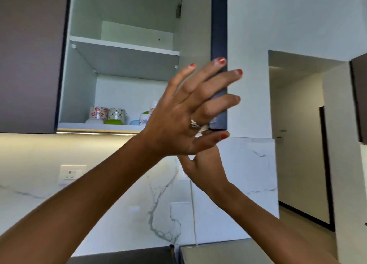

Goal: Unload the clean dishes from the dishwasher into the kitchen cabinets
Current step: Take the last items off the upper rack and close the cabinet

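**Both hands up at the open wall cabinet door**

Person's left hand (184, 112) is raised w/ fingers spread and straight, laid across the edge of the dark cabinet door (219, 35), which stands swung out, edge-on to the camera. Holds nothing; prob. steadying or pushing the door. Right hand (200, 164) sits just below it, near the door's bottom corner. Its fingers are hidden behind the left hand, so can't tell whether they're curled on the door or loose.

Wall cabinet (119, 96) is open: upper shelf (127, 47) looks bare from here, bottom shelf carries patterned mugs (107, 113) at left, w/ green and blue bowls in front. No dish in either hand; dishwasher not in view. Judging by this, the door is being handled for shelf access, or closing.
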### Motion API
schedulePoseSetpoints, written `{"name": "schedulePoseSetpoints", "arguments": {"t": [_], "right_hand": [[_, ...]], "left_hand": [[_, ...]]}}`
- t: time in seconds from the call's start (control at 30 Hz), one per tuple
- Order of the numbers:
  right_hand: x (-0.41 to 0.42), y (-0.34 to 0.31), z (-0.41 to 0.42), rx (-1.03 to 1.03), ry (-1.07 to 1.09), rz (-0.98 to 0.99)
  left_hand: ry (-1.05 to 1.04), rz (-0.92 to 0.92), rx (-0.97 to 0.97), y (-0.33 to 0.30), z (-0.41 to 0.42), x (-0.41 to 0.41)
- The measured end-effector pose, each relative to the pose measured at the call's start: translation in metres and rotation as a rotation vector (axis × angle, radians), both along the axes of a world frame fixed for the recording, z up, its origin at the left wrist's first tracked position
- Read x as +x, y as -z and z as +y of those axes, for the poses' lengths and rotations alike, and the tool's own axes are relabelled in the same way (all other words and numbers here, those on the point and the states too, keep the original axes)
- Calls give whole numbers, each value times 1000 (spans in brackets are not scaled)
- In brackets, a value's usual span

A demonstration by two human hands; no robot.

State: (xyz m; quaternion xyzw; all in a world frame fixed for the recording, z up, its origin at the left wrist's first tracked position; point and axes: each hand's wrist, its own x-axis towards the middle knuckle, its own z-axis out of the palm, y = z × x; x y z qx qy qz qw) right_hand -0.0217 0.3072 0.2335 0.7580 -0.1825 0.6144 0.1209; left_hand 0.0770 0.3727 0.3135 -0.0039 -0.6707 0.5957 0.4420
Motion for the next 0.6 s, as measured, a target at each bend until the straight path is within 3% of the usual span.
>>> {"name": "schedulePoseSetpoints", "arguments": {"t": [0.2, 0.6], "right_hand": [[59, 2, -5, -132, -123, -167], [164, 4, -17, -181, 36, -171]], "left_hand": [[-51, 94, 43, 6, 11, 68], [-445, 343, 65, 33, 35, 209]]}}
